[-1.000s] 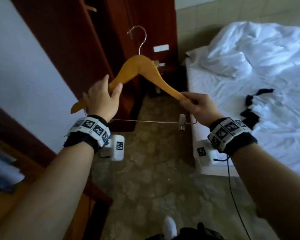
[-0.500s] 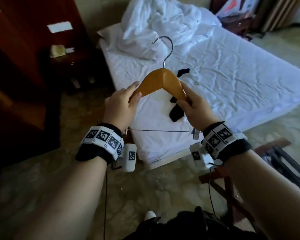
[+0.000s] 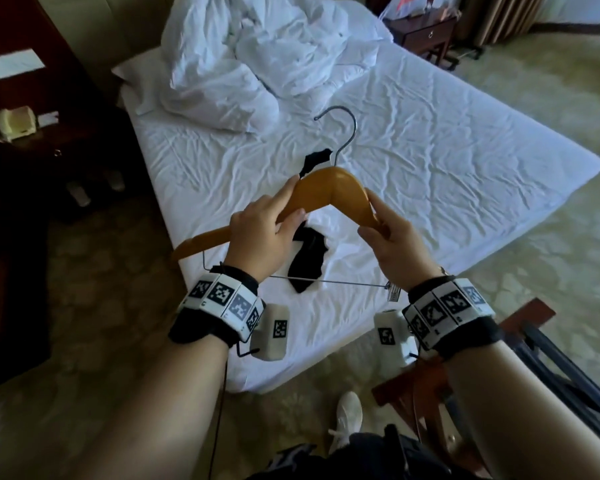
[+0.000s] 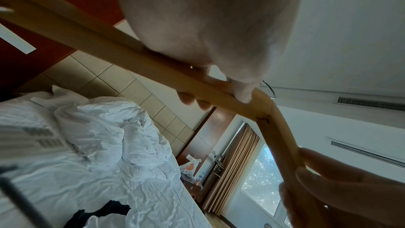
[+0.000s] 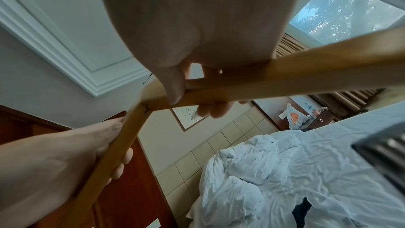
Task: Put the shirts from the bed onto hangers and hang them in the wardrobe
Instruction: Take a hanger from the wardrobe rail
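Observation:
I hold a wooden hanger [image 3: 329,192] with a metal hook [image 3: 343,133] level over the near part of the bed [image 3: 465,168]. My left hand [image 3: 288,206] grips its left arm and my right hand [image 3: 369,216] grips its right arm, both close to the middle. A wire bar with a clip [image 3: 394,291] hangs under it. On the sheet below lies a dark garment [image 3: 307,258], partly hidden by the hanger and hands. The left wrist view shows the hanger [image 4: 153,65] under my left fingers [image 4: 241,91]. The right wrist view shows the hanger [image 5: 285,79] in my right fingers [image 5: 175,91].
A crumpled white duvet [image 3: 257,64] fills the head of the bed. A dark nightstand with a phone [image 3: 14,124] stands at the left, beside dark red wardrobe wood [image 5: 136,188]. A folding wooden rack [image 3: 534,358] stands at the lower right. Patterned carpet [image 3: 101,306] surrounds the bed.
The view has swung from the wardrobe to the bed and the hanger came along, now over the dark garment. Both hands have slid inward toward the hanger's middle.

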Demonstrator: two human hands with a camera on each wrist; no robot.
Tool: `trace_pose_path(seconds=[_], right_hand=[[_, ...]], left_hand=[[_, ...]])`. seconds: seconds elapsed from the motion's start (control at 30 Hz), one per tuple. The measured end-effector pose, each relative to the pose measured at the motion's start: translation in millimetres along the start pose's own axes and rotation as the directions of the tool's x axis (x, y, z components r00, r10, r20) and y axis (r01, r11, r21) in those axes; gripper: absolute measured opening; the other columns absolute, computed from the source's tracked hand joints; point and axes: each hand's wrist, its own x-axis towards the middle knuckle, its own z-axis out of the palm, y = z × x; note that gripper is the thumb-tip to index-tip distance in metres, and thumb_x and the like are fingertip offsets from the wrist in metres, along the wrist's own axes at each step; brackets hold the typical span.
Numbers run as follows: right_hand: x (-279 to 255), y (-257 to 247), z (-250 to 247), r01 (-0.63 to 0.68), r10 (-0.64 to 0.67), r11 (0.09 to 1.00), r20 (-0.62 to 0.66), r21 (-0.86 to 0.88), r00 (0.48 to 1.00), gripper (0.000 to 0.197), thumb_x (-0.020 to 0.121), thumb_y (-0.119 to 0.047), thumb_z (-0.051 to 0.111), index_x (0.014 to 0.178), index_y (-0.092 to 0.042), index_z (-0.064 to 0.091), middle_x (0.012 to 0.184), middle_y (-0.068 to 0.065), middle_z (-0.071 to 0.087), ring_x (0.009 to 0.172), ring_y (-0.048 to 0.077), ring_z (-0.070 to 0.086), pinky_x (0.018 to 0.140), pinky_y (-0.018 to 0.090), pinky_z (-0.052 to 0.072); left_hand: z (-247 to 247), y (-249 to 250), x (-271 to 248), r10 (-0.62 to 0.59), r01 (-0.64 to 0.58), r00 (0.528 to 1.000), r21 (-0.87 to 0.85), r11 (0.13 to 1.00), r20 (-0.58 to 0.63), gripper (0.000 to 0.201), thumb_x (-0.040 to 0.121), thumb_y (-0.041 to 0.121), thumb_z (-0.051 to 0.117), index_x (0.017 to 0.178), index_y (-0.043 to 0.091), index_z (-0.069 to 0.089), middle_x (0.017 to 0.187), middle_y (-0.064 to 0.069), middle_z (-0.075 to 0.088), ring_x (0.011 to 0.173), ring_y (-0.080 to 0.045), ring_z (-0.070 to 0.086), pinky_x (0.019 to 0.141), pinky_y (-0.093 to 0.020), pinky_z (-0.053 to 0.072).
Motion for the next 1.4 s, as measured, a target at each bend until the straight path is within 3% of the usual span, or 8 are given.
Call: trace_pose_path(seconds=[0.23,0.5,0.63,0.73,1.0,1.17,1.3,1.4], right_hand=[[110.4,28.9,-35.5,0.012,-0.013,1.000,0.041,0.029,0.999,0.062,0.094,-0.011,0.056,0.148,-0.032,0.033,0.112,-0.004,0.054,0.097,0.010,0.049,0.083,0.015,0.035],[211.8,39.1,-31.2,0.005,-0.014,0.996,0.108,0.091,0.994,0.064,0.090,-0.011,0.064,0.146,-0.027,0.036,0.114,-0.009,0.055,0.097,0.002,0.051,0.078,0.000,0.035],[259.0,43.3,-37.5,-0.058,0.036,0.976,0.111,0.209,0.993,0.035,0.085,-0.014,0.071,0.115,-0.028,0.061,0.090,-0.011,0.065,0.076,0.001,0.060,0.078,0.021,0.048],[288.9,44.5,-47.5,-0.103,0.076,0.970,0.128,0.219,0.989,0.021,0.085,-0.009,0.070,0.096,-0.025,0.063,0.076,-0.010,0.066,0.064,-0.002,0.062,0.065,0.015,0.048],[360.5,75.8,-66.1,-0.103,0.060,0.961,0.173,0.256,0.983,0.015,0.085,-0.005,0.069,0.098,-0.013,0.069,0.076,-0.010,0.067,0.063,-0.007,0.060,0.061,0.007,0.043],[425.4,113.5,-72.5,-0.160,0.003,0.949,0.497,0.273,0.867,0.031,0.087,-0.008,0.068,0.116,-0.022,0.066,0.073,-0.012,0.072,0.060,0.015,0.065,0.061,0.024,0.053],[467.6,147.2,-75.6,-0.151,-0.044,0.937,0.536,0.314,0.843,0.034,0.090,-0.001,0.063,0.121,-0.015,0.064,0.071,-0.019,0.070,0.059,0.003,0.064,0.059,0.018,0.051],[490.1,174.0,-64.5,-0.214,0.029,0.903,0.442,0.374,0.896,0.026,0.088,-0.001,0.065,0.110,-0.015,0.067,0.072,-0.018,0.068,0.061,-0.003,0.060,0.059,0.017,0.051]], left_hand=[[38.6,3.4,108.4,-0.012,0.012,1.000,0.067,0.998,-0.001,0.057,0.093,0.041,0.045,0.147,0.027,0.037,0.085,0.001,0.052,0.088,-0.028,0.059,0.087,-0.053,0.045],[77.7,-29.5,188.5,-0.048,0.040,0.994,0.083,0.996,0.100,0.054,0.096,0.037,0.051,0.148,0.028,0.037,0.092,-0.002,0.058,0.094,-0.027,0.056,0.090,-0.041,0.034],[94.1,-40.9,241.3,-0.055,0.057,0.978,-0.008,0.998,0.203,0.060,0.094,0.034,0.059,0.148,0.028,0.035,0.107,-0.001,0.065,0.105,-0.024,0.058,0.099,-0.042,0.033],[103.6,-45.9,277.2,-0.058,0.090,0.962,-0.109,0.990,0.266,0.069,0.090,0.033,0.065,0.149,0.031,0.032,0.101,0.004,0.068,0.099,-0.018,0.061,0.100,-0.043,0.041],[127.5,-67.5,348.0,-0.225,0.270,0.925,-0.113,0.956,0.307,0.077,0.083,0.035,0.072,0.149,0.036,0.032,0.090,0.012,0.065,0.085,-0.011,0.061,0.090,-0.038,0.048],[157.6,-75.8,380.1,-0.361,0.430,0.864,-0.143,0.891,0.351,0.077,0.082,0.031,0.075,0.145,0.044,0.034,0.095,0.013,0.069,0.097,-0.003,0.062,0.100,-0.033,0.045],[192.7,-72.4,405.0,-0.490,0.505,0.861,-0.127,0.854,0.136,0.064,0.084,0.033,0.074,0.141,0.028,0.046,0.097,0.011,0.067,0.088,0.001,0.061,0.087,-0.019,0.049],[216.4,-79.4,408.5,-0.712,0.682,0.698,-0.229,0.694,-0.079,0.046,0.090,0.027,0.067,0.133,0.017,0.055,0.097,0.014,0.061,0.082,0.013,0.054,0.069,0.002,0.036]])
